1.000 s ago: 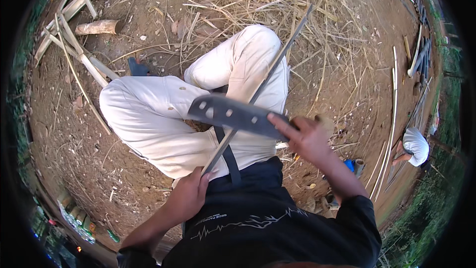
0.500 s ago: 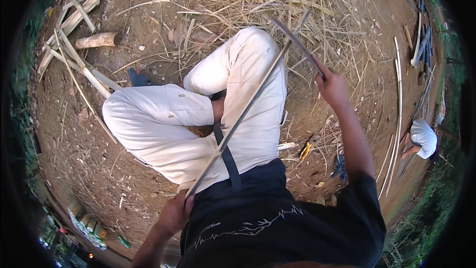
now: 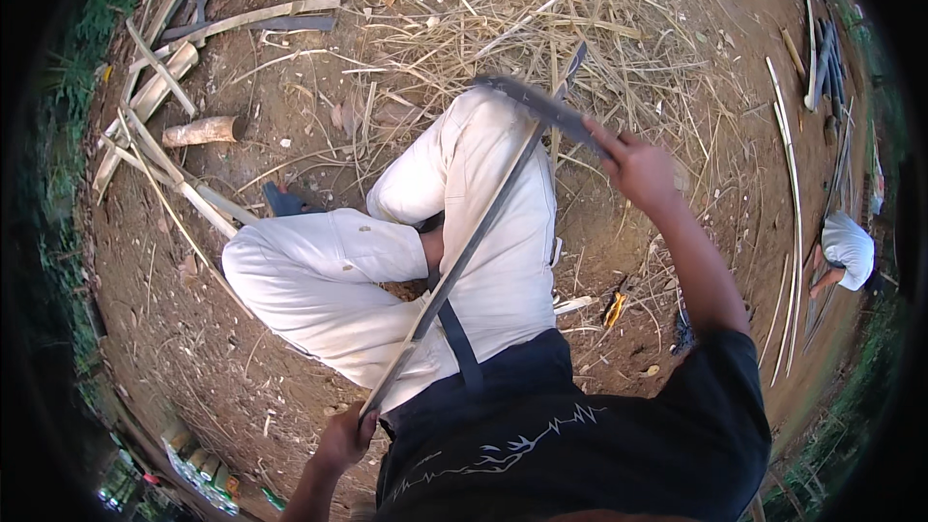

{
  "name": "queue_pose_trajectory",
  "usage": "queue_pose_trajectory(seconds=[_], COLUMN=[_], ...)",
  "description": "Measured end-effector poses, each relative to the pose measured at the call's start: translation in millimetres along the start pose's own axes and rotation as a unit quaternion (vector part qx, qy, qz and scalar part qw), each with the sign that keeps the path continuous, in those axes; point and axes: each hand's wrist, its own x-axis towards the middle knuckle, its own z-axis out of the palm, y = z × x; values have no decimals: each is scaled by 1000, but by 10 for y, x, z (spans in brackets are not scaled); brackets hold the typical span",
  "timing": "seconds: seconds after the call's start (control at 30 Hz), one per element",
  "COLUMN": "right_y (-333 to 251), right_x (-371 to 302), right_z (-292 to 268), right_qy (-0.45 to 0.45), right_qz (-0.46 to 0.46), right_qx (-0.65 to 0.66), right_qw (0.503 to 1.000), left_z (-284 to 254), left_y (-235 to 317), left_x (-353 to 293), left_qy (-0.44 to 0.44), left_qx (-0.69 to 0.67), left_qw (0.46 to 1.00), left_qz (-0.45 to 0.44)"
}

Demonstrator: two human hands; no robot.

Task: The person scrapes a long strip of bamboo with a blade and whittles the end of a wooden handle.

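A seated person, legs crossed, extends the right arm up and outward, the right hand (image 3: 636, 169) closed in a fist-like grip with knuckles upward. The left hand (image 3: 340, 437) sits low beside the hip, fingers curled shut, forearm entering from the lower edge.

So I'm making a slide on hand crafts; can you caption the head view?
Seated person's left hand grips a long bamboo strip across the lap, right hand holding a dark blade.
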Motion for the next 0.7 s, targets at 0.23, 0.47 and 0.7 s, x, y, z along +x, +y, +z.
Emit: queue_pose_trajectory(seconds=[0.23,0.47,0.7], right_y=[510,787,553], right_x=[277,447,84], right_z=[211,240,220], right_qy=[15,-21,66], right_qz=[73,193,258], right_qx=[31,72,164], right_qw=[997,978,950], left_z=[-48,3,3], left_y=[-35,-131,243], left_x=[56,-16,18], left_qy=[-10,3,113], left_qx=[-35,-12,-54], left_qw=[999,1000,990], left_qz=[-16,-13,61])
